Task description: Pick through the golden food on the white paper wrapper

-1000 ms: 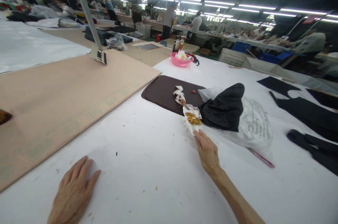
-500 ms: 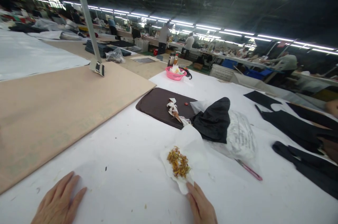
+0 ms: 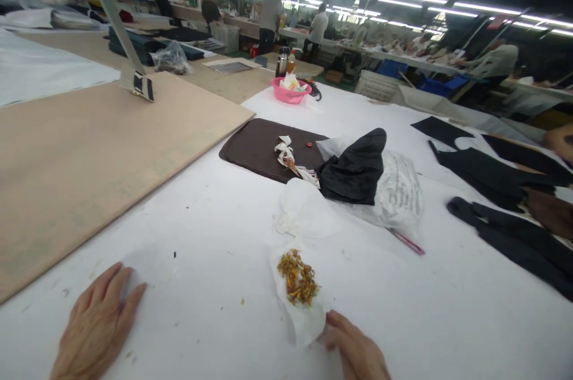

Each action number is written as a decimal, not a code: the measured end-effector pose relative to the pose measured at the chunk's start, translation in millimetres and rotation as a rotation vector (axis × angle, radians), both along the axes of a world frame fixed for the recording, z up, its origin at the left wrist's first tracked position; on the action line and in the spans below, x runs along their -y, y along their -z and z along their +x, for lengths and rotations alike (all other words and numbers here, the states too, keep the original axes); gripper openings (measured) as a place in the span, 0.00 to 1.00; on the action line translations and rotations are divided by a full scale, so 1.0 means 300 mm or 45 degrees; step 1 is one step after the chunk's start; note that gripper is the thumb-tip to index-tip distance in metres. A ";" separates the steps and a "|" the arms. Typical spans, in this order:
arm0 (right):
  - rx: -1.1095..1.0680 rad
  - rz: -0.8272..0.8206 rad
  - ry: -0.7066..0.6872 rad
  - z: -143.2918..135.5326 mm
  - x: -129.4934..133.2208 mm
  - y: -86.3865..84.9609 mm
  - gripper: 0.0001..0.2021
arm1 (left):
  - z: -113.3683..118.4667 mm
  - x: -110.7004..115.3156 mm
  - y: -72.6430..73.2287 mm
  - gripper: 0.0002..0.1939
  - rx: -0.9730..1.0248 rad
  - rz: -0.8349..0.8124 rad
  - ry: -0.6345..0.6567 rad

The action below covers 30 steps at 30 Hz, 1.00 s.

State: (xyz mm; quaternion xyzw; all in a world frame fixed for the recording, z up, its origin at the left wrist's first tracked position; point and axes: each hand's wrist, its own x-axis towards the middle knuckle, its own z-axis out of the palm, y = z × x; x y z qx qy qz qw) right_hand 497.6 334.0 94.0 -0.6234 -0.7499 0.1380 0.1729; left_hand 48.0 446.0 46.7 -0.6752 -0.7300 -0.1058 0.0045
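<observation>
Our right hand (image 3: 356, 351), at the lower edge of the view, pinches the near corner of a white tissue (image 3: 301, 302) between thumb and fingers; the grip is closed on the paper. Our left hand (image 3: 96, 326) lies flat and open, palm down, on the white table (image 3: 215, 213), holding nothing. The tissue is crumpled and spread on the table just ahead of the right hand, and on it sits a small heap of yellow-brown scraps (image 3: 298, 277). Its far end rises in a loose fold near a black cloth (image 3: 353, 166), which rests on a clear bag (image 3: 400, 192). A pink pen (image 3: 406, 241) lies beside the bag. Behind these we see a brown mat (image 3: 259, 147) bearing a wrapper (image 3: 289, 156), and farther off a pink bowl (image 3: 289, 92)
</observation>
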 end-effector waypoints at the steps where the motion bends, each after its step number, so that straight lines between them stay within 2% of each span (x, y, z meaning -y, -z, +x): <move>1: 0.037 -0.076 -0.017 0.016 -0.023 -0.030 0.17 | 0.002 0.000 -0.001 0.34 -0.012 0.012 0.003; 4: 0.096 -0.205 0.052 0.045 -0.141 -0.129 0.16 | 0.006 0.000 -0.003 0.35 -0.025 0.031 0.013; 8: 0.067 -0.121 0.298 0.049 -0.415 -0.222 0.16 | 0.002 -0.001 0.003 0.34 -0.033 0.028 0.012; 10: 0.154 -0.016 0.348 0.053 -0.579 -0.238 0.15 | -0.002 -0.001 0.006 0.34 -0.038 0.017 0.012; 13: 0.273 0.122 0.329 0.075 -0.801 -0.233 0.15 | -0.006 -0.003 0.008 0.34 -0.032 0.015 0.008; 16: 0.414 0.120 0.251 0.107 -0.943 -0.212 0.18 | -0.006 -0.004 0.008 0.35 -0.018 0.042 0.015; 19: 0.539 0.058 0.166 0.133 -1.001 -0.188 0.19 | -0.006 -0.003 0.008 0.34 -0.029 0.053 0.024; 25: 0.561 0.072 0.159 0.146 -1.015 -0.156 0.11 | 0.001 -0.002 -0.001 0.35 -0.031 0.063 0.030; 30: 0.445 0.180 0.228 0.143 -1.015 -0.182 0.11 | 0.002 -0.002 0.000 0.34 -0.029 0.048 0.011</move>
